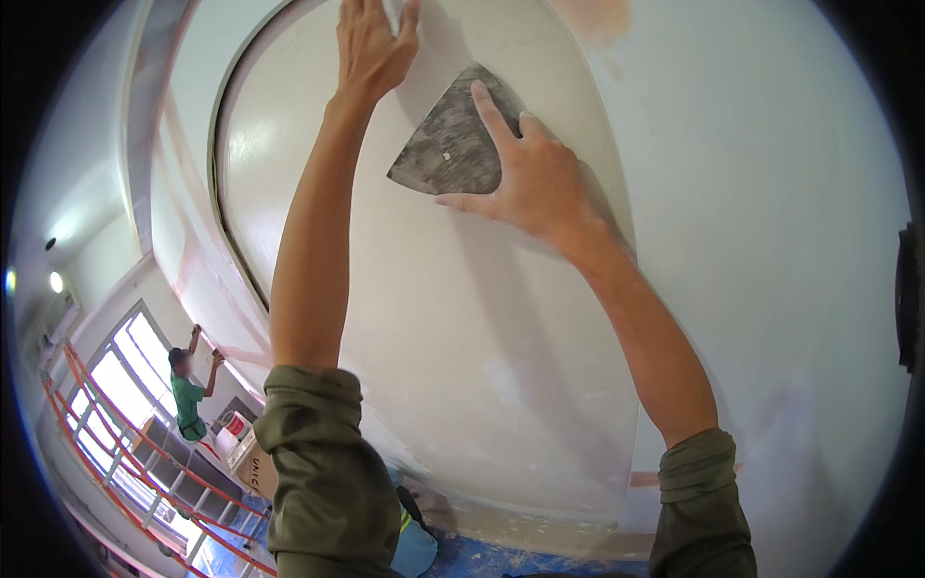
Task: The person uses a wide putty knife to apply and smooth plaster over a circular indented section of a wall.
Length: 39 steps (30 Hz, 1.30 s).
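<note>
My right hand (540,178) grips a broad putty knife (438,144) with a worn, smeared grey blade. One finger stretches along the blade's face, and the handle is hidden behind the hand. The blade lies close to a large cream curved panel (424,318) on the wall; I cannot tell how firmly it touches. Up and to the left, my left hand (376,53) rests at the panel with its fingers stretched out, their tips cut off by the upper edge. A dark gap (217,164) runs along the panel's left rim.
White wall (771,241) continues to the right. At the lower left stand orange-railed ladders or scaffolding (145,472), a person in green (188,390) working at the wall, and a cardboard box (252,467). Blue sheeting (491,557) covers the floor below.
</note>
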Motion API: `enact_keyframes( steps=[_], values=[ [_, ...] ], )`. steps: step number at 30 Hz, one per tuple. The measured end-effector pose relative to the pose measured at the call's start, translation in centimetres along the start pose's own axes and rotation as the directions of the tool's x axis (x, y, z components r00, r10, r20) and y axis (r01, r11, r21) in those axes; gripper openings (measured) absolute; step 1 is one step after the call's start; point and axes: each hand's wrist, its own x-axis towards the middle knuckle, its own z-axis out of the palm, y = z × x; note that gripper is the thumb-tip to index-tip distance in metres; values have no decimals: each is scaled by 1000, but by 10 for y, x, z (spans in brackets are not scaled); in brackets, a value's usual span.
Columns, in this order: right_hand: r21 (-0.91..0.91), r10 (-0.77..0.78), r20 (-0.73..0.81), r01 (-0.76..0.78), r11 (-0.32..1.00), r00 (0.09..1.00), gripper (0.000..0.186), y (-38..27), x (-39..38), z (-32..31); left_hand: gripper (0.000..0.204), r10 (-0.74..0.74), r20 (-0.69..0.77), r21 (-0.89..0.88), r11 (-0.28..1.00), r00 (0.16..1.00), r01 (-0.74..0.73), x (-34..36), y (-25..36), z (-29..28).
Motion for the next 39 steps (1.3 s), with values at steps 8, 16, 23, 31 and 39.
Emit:
enact_keyframes(
  steps=[8,16,23,31,39],
  values=[
    [30,29,172,-35,999,985,122,0,-20,12,71,61,434,118,985,899,-124,-30,-12,2],
    [40,103,606,-160,986,788,122,-1,-81,5,46,235,400,-64,971,886,-229,-123,5,-7],
    [-59,239,757,-301,952,608,122,33,-130,12,53,109,488,-36,994,866,-105,-125,7,26],
    [-184,501,520,-482,857,692,128,54,-152,17,21,-351,67,-497,800,934,336,-299,76,-35],
    [-297,320,240,-245,923,916,130,40,-95,49,11,-361,890,-178,287,279,941,-732,179,-122]
  ],
)
